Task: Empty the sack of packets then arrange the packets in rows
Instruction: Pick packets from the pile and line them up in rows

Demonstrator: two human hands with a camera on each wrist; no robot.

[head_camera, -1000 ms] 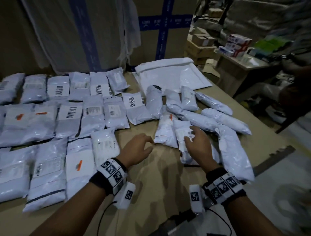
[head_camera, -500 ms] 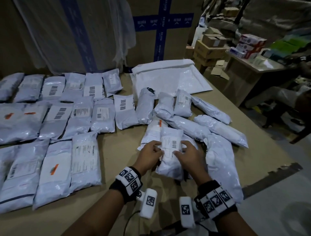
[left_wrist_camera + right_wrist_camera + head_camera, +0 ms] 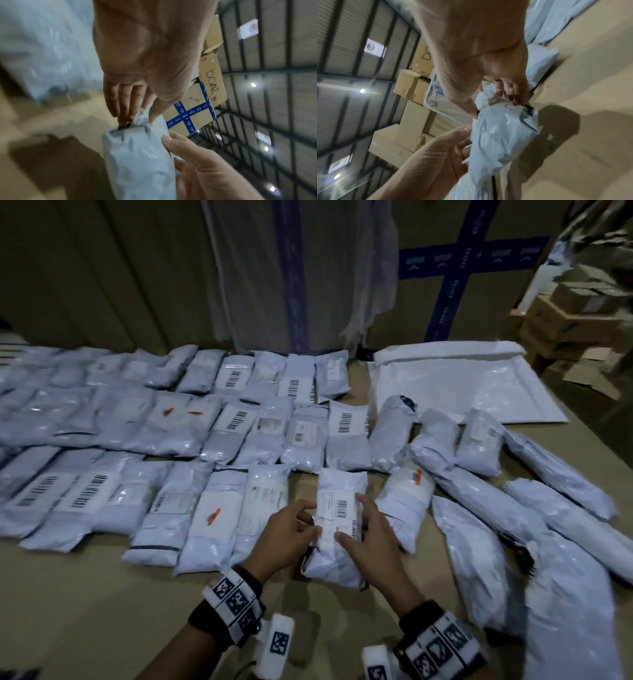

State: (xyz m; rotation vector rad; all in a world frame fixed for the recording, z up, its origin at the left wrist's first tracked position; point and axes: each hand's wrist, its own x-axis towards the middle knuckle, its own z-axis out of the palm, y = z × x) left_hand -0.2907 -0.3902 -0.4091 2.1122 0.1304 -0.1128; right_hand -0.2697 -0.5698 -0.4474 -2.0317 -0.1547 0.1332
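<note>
Now the table (image 3: pixel 102 611) carries three rows of packets (image 3: pixel 219 429), with the loose pile (image 3: pixel 513 508) right of them and the emptied sack (image 3: pixel 462 385) behind. A second ago we were only reaching; now our left hand (image 3: pixel 287 530) and right hand (image 3: pixel 371 537) pinch one labelled packet (image 3: pixel 337 522) between them, moved left to the front row's open end, nearly ready to set down.

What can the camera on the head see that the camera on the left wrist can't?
Only the head view shows the rows of packets on the table, the loose pile to the right, the flat empty sack, and the barcode label on the held packet.

Only the left wrist view shows the ceiling lights and a carton marked "boat".

Both show the left hand and right hand gripping one white packet by its sides, and the box with blue crossed tape.
</note>
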